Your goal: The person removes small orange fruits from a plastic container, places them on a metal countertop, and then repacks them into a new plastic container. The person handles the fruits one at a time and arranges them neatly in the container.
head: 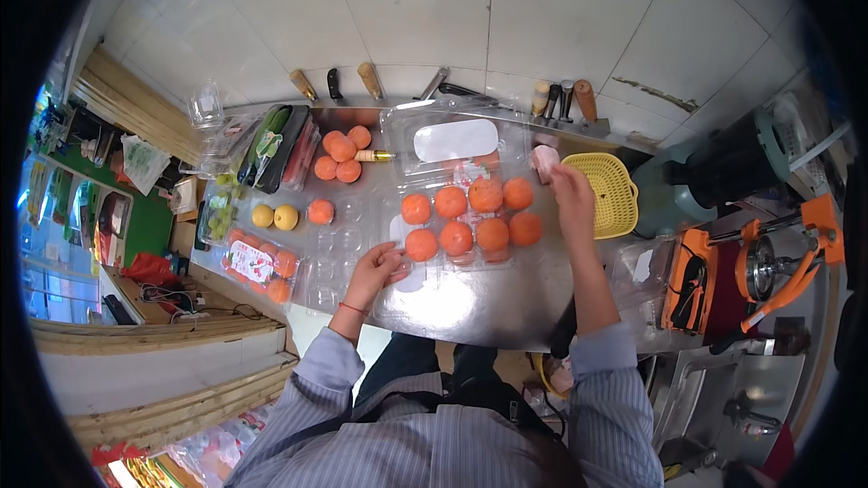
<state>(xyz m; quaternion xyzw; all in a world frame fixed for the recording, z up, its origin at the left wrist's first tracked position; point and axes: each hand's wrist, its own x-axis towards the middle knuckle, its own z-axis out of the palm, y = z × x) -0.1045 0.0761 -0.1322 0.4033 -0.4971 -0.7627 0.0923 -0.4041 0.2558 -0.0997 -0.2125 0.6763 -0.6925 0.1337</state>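
Observation:
In the middle of the metal counter lies a clear plastic tray (439,263) with several round orange fruits (456,238) in two rows. Its hinged lid (400,164) lies folded back towards the wall, with a white oval label (456,140) on it. My left hand (375,272) is at the tray's near left corner, fingers bent; whether they grip the rim is unclear. To the right of the fruits, my right hand (574,193) has its fingertips on a crumpled pink cloth or wrapper (543,160), beside a yellow plastic basket (602,193).
Left on the counter are an empty clear tray (333,270), a closed fruit pack (261,263), loose orange fruits (341,148), two yellow fruits (274,217) and packed vegetables (271,146). Knives (370,79) stand along the wall. An orange press (759,271) is at right, above a sink (732,407).

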